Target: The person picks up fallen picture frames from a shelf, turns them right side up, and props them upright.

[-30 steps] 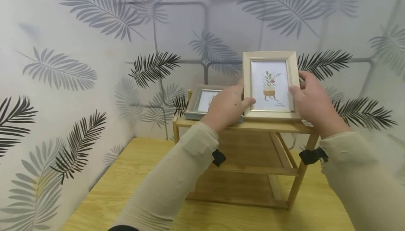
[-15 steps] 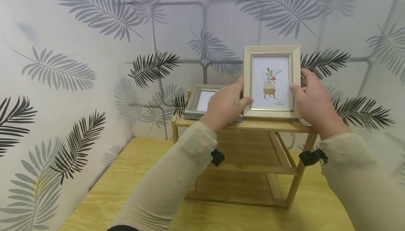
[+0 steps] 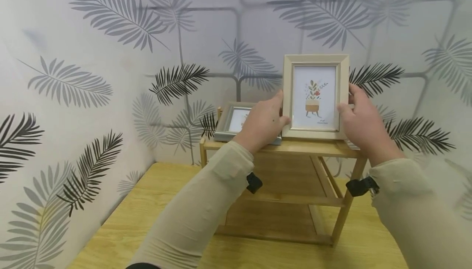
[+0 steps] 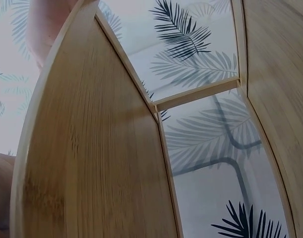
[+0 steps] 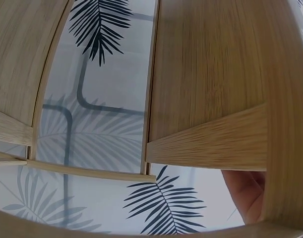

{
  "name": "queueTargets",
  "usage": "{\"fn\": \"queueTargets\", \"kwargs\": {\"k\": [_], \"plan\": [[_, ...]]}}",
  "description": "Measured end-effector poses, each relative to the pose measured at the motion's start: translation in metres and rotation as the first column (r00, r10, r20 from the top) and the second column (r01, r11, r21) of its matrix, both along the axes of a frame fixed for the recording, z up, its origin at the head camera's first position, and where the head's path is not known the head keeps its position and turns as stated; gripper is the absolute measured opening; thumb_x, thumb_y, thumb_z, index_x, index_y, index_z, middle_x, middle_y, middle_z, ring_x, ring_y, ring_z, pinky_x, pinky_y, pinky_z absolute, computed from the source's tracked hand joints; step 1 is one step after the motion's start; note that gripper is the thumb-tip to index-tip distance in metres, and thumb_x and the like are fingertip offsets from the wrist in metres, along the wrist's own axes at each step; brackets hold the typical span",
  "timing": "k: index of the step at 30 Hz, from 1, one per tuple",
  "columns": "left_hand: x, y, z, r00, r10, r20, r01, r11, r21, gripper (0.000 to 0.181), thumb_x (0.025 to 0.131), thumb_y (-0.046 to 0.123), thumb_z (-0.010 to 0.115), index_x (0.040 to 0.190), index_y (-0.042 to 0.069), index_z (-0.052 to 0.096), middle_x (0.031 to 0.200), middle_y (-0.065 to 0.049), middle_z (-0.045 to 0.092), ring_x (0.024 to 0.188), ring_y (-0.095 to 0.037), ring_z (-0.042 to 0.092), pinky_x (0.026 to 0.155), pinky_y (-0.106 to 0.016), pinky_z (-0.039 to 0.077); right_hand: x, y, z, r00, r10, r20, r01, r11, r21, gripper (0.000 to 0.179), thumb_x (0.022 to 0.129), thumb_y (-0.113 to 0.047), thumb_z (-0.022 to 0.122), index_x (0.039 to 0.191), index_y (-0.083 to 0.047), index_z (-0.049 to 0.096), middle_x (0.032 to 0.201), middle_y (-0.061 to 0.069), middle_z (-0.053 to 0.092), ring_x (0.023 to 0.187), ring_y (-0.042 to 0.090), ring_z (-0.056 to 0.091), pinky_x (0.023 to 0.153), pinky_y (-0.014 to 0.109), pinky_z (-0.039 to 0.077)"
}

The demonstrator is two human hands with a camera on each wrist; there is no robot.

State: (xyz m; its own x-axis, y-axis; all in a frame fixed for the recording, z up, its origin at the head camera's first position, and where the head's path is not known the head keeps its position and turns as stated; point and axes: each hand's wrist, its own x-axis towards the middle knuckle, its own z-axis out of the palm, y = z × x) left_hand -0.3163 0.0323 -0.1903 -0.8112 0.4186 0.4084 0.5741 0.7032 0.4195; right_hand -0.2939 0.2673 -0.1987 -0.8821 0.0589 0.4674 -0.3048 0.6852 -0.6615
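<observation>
A cream picture frame [image 3: 316,134] with a potted-plant print stands nearly upright on the top shelf of a small wooden rack [image 3: 306,149]. My left hand [image 3: 262,121] holds its left edge, the thumb at the lower front corner and the fingers partly hidden behind. On the opposite edge my right hand [image 3: 363,117] grips it, thumb in front and fingers curled behind. A second, grey-silver picture frame [image 3: 224,130] lies face up at the shelf's left end, partly covered by my left hand. In the right wrist view, part of a hand [image 5: 246,194] shows beyond the rack's edge.
The rack's lower shelves [image 3: 284,218] sit beneath the frames, with slanted side posts [image 3: 344,220]. It stands on a yellow wood-grain tabletop [image 3: 147,203]. Close behind rises a wall [image 3: 206,27] with a leaf pattern, its corner to the left.
The cream picture frame has tipped back to a more upright stance and risen slightly in view. My left thumb has drawn back toward its left edge. The silver frame stays in place.
</observation>
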Motion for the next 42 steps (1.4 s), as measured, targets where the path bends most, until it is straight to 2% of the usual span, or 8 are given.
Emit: {"fn": "queueTargets", "kwargs": {"k": [8, 11, 13, 15, 17, 25, 36, 42], "plan": [[-0.002, 0.003, -0.002, 1.0, -0.004, -0.009, 0.005, 1.0, 0.029, 0.078, 0.102, 0.022, 0.063, 0.162, 0.005, 0.016, 0.068, -0.004, 0.063, 0.049, -0.013, 0.047, 0.055, -0.029, 0.045, 0.001, -0.001, 0.0, 0.995, 0.039, 0.095, -0.038, 0.999, -0.013, 0.064, 0.107, -0.036, 0.016, 0.161, -0.004, 0.01, 0.151, 0.029, 0.036, 0.136, 0.044, 0.037, 0.108, 0.068, 0.03], [-0.004, 0.005, -0.001, 1.0, 0.006, -0.005, -0.006, 1.0, 0.027, 0.079, 0.102, 0.023, 0.064, 0.162, 0.005, 0.016, 0.104, -0.009, 0.073, 0.066, -0.013, 0.061, 0.068, -0.027, 0.051, 0.001, 0.0, 0.0, 0.994, 0.053, 0.101, -0.051, 0.998, -0.02, 0.064, 0.107, -0.038, 0.015, 0.162, -0.005, 0.007, 0.153, 0.03, 0.033, 0.139, 0.045, 0.034, 0.109, 0.068, 0.028], [-0.005, 0.006, 0.0, 1.0, 0.015, -0.012, -0.015, 1.0, 0.024, 0.078, 0.101, 0.023, 0.065, 0.161, 0.004, 0.019, 0.129, -0.011, 0.066, 0.088, -0.014, 0.067, 0.081, -0.027, 0.053, 0.0, 0.0, 0.0, 0.994, 0.055, 0.096, -0.053, 0.998, -0.017, 0.065, 0.107, -0.039, 0.015, 0.163, -0.007, 0.002, 0.156, 0.03, 0.029, 0.141, 0.047, 0.031, 0.109, 0.069, 0.026], [-0.006, 0.007, 0.001, 1.0, 0.028, -0.012, -0.028, 0.999, 0.021, 0.077, 0.1, 0.023, 0.067, 0.16, 0.004, 0.023, 0.146, -0.01, 0.054, 0.111, -0.017, 0.065, 0.094, -0.029, 0.05, -0.001, 0.001, 0.0, 0.995, 0.048, 0.091, -0.047, 0.999, -0.011, 0.065, 0.108, -0.041, 0.015, 0.163, -0.01, -0.001, 0.157, 0.029, 0.027, 0.142, 0.048, 0.029, 0.109, 0.069, 0.026], [-0.006, 0.007, 0.002, 0.999, 0.04, -0.004, -0.04, 0.999, 0.019, 0.073, 0.099, 0.023, 0.067, 0.158, 0.004, 0.028, 0.144, -0.01, 0.056, 0.121, -0.019, 0.06, 0.098, -0.031, 0.049, -0.002, 0.001, 0.0, 0.996, 0.039, 0.086, -0.039, 0.999, -0.003, 0.065, 0.108, -0.041, 0.015, 0.163, -0.01, -0.002, 0.158, 0.029, 0.026, 0.143, 0.049, 0.028, 0.109, 0.07, 0.025], [-0.007, 0.009, 0.002, 0.997, 0.065, 0.046, -0.067, 0.997, 0.045, 0.06, 0.099, 0.022, 0.068, 0.15, 0.006, 0.04, 0.134, -0.006, 0.062, 0.115, -0.018, 0.063, 0.093, -0.03, 0.052, -0.001, -0.001, -0.003, 0.997, 0.016, 0.07, -0.017, 1.0, 0.009, 0.065, 0.108, -0.04, 0.014, 0.161, -0.003, 0.003, 0.152, 0.033, 0.031, 0.139, 0.048, 0.033, 0.108, 0.069, 0.027], [-0.011, 0.006, -0.004, 0.996, 0.035, 0.085, -0.043, 0.994, 0.103, 0.05, 0.101, 0.024, 0.064, 0.144, 0.007, 0.043, 0.122, -0.004, 0.061, 0.106, -0.016, 0.061, 0.087, -0.03, 0.052, 0.003, 0.001, 0.001, 0.996, 0.029, 0.088, -0.03, 1.0, 0.008, 0.066, 0.106, -0.042, 0.013, 0.157, 0.0, 0.012, 0.149, 0.034, 0.031, 0.133, 0.046, 0.034, 0.103, 0.066, 0.031], [-0.011, 0.01, -0.006, 0.994, 0.026, 0.103, -0.039, 0.991, 0.126, 0.051, 0.102, 0.023, 0.064, 0.146, 0.008, 0.041, 0.13, -0.004, 0.059, 0.112, -0.016, 0.06, 0.089, -0.03, 0.052, 0.004, 0.004, 0.0, 0.996, 0.03, 0.086, -0.031, 0.999, 0.008, 0.065, 0.106, -0.041, 0.012, 0.156, 0.001, 0.01, 0.148, 0.034, 0.029, 0.123, 0.044, 0.034, 0.094, 0.062, 0.032]]}}
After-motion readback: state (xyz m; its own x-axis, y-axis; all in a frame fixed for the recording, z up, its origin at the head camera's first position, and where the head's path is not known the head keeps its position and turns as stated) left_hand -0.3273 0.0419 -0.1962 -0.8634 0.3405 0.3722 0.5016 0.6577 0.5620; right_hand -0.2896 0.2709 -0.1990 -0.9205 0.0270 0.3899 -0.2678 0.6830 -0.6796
